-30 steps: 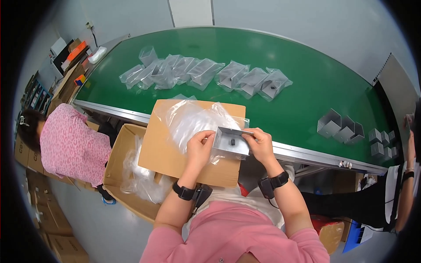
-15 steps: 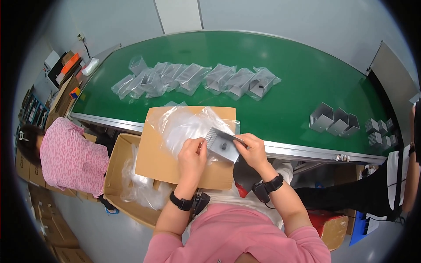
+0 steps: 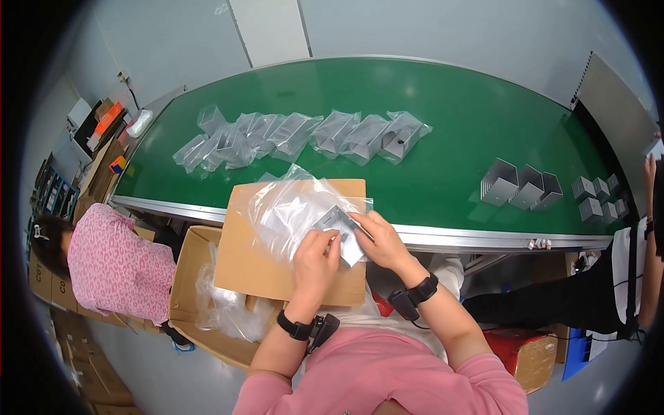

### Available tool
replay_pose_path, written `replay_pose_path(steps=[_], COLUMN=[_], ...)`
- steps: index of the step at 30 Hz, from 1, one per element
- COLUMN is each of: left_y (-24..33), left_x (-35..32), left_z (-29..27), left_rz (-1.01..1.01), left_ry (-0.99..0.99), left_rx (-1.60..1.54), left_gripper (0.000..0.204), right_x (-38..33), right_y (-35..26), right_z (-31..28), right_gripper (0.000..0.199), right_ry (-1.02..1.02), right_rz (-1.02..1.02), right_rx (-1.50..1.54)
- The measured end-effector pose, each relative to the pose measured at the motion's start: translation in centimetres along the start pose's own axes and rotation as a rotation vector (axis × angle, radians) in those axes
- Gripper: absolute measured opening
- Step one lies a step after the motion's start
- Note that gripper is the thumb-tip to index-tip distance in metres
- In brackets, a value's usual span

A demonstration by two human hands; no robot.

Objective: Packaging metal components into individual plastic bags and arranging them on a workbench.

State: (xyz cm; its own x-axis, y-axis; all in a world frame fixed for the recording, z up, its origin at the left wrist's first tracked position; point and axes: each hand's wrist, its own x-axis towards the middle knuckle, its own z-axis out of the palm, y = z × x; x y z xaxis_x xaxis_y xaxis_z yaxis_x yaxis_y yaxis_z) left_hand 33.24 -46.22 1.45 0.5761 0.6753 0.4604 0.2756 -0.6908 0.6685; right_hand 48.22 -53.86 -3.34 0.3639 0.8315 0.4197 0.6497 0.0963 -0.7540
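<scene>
Grey finned metal part [image 3: 337,223], half inside a clear plastic bag [image 3: 290,211], lying tilted on a flat cardboard sheet [image 3: 259,266] just in front of the counter's edge. Left hand [image 3: 315,266] closed on the near end of the part and the bag mouth, fingers [image 3: 330,242] curled over it from below. Right hand [image 3: 380,238] pinched on the part's right edge, thumb and fingertips tight together against the plastic. Both wrists banded with black straps. Bag crumpled and glossy, spread up and left across the cardboard.

Under the sheet, to the left, an open cardboard box [image 3: 197,304] with more loose clear plastic inside. Beyond, a green counter [image 3: 443,124] with a metal front rail. On its far left half, a row of bagged metal parts [image 3: 297,135], touching and overlapping one another. On its right half, well apart from the row, three larger bare finned blocks [image 3: 522,187] side by side, and just right of them a cluster of smaller finned pieces [image 3: 598,197]. At the far left, another person in a pink patterned top [image 3: 114,266], seated low beside the box. At the right rim, part of a third person in dark trousers [image 3: 553,308].
</scene>
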Motion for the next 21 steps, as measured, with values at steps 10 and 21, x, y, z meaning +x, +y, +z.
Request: replay_pose_path(steps=[10, 21], left_y=[-1.7, -4.2], left_x=[-2.9, -1.1], left_z=[2.3, 4.0], left_rz=[-0.127, -0.123], left_ry=[-0.184, 0.207], left_rx=[-0.117, -0.09], left_gripper=[0.099, 0.042], right_x=[0.1, -4.2], right_y=[-1.2, -6.6], right_z=[0.4, 1.4], right_gripper=[0.023, 0.056], right_ry=[0.363, 0.158], right_rz=[0.223, 0.076], right_rx=[0.274, 0.154])
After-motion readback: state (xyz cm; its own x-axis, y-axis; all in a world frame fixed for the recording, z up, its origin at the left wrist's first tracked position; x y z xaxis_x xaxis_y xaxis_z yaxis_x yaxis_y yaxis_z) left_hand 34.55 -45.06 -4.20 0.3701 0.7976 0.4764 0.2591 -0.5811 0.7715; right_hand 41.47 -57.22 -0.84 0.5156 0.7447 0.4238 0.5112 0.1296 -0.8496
